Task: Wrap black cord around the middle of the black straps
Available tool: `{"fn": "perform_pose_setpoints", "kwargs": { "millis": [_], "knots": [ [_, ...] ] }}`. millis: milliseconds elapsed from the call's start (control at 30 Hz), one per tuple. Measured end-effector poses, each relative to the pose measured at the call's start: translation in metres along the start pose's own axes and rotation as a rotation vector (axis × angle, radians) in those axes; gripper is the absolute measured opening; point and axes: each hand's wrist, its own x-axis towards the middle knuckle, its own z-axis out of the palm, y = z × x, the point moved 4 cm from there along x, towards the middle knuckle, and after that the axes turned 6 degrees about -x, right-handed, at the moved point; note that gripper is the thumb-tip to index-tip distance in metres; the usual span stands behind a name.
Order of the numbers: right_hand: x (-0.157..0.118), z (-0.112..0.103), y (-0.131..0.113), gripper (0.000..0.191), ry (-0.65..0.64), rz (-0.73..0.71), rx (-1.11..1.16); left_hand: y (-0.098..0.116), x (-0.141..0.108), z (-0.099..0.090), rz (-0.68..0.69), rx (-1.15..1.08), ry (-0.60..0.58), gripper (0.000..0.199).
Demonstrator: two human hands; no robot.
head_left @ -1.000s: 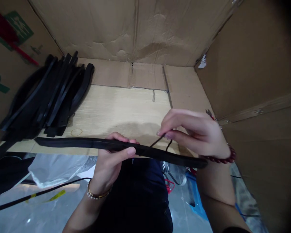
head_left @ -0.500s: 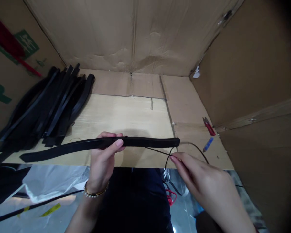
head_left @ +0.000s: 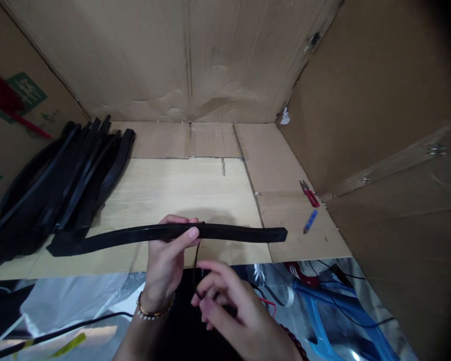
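Your left hand (head_left: 168,253) grips the black strip (head_left: 240,233) near mid-length, probably for balance, so your right hand (head_left: 231,303) can pinch the cord (head_left: 195,271) below.

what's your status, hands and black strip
Left fingers gripping black strip. Right fingers at thin dark cord below it. Red-handled snips apart, off right; no visible obstruction.

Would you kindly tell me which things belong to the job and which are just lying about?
Job, seemingly: curved black strip in left hand; thin black cord; piled black strips; perhaps red-handled snips.
Lying about, apparently: plastic sheeting; yellow strip.
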Motion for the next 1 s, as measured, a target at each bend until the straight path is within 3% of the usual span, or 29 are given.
{"fn": "perform_pose_setpoints", "kwargs": {
  "millis": [100,433,567,800,1000],
  "knots": [
    [0.016,0.002,0.015,0.041,0.053,0.058,0.297,-0.001,-0.004,0.002,-0.005,0.003,-0.033,0.027],
    [0.046,-0.03,0.029,0.06,0.413,-0.306,0.221,-0.004,-0.012,0.008,-0.075,-0.013,-0.062,0.029],
    [0.048,-0.028,0.028,0.043,0.57,-0.359,0.234,-0.007,-0.014,0.01,-0.062,0.004,-0.095,0.028],
    [0.051,-0.017,0.027,0.019,0.472,-0.401,0.349,-0.006,-0.015,0.009,-0.037,0.055,-0.145,0.026],
    [0.05,-0.018,0.032,0.017,0.642,-0.366,0.361,-0.006,-0.015,0.009,-0.049,0.096,-0.185,0.021]
  ]
}}
